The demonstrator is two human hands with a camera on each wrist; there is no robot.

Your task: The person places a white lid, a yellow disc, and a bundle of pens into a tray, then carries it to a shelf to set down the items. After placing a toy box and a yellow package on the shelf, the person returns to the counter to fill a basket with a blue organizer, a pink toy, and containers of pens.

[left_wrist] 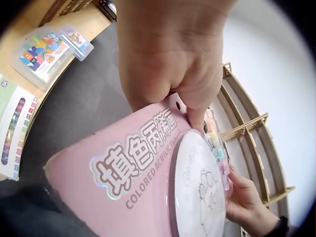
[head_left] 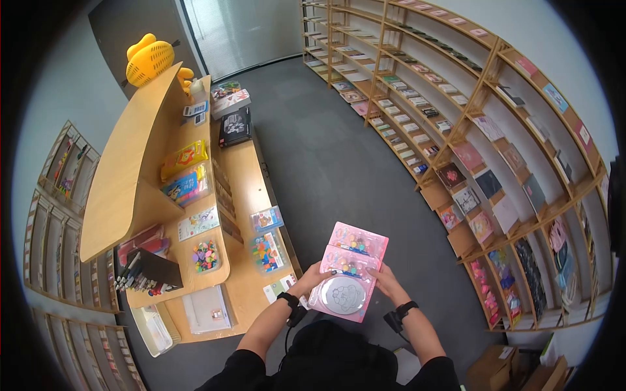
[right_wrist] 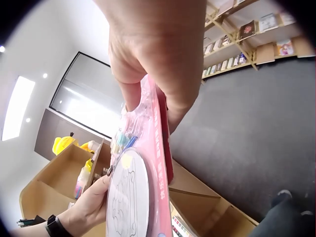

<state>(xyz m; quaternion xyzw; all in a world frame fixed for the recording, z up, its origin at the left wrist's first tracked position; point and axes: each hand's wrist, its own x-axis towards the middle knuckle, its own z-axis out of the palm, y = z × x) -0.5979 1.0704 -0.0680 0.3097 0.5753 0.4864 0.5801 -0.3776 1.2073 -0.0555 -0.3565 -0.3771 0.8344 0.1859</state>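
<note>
Two pink acrylic painting kits overlap in front of me, the rear kit [head_left: 360, 236] showing above the front kit [head_left: 345, 296]. Paint pots sit under clear plastic on both, and a round white plate with a line drawing fills the lower part of the front one. My left hand [head_left: 312, 280] pinches the left edge, its thumb over the front. On the opposite edge my right hand [head_left: 387, 283] grips, with the thumb in front and fingers behind the card [right_wrist: 157, 133]. In the left wrist view large Chinese lettering [left_wrist: 133, 163] runs along the pink card.
To the left stands a wooden counter [head_left: 244, 313] with a box of colourful pieces [head_left: 266, 253], a tub of small pieces [head_left: 206, 256] and a pen holder [head_left: 153, 270]. A yellow plush toy [head_left: 150, 60] tops it. Tall wooden shelves [head_left: 482, 98] line the right wall.
</note>
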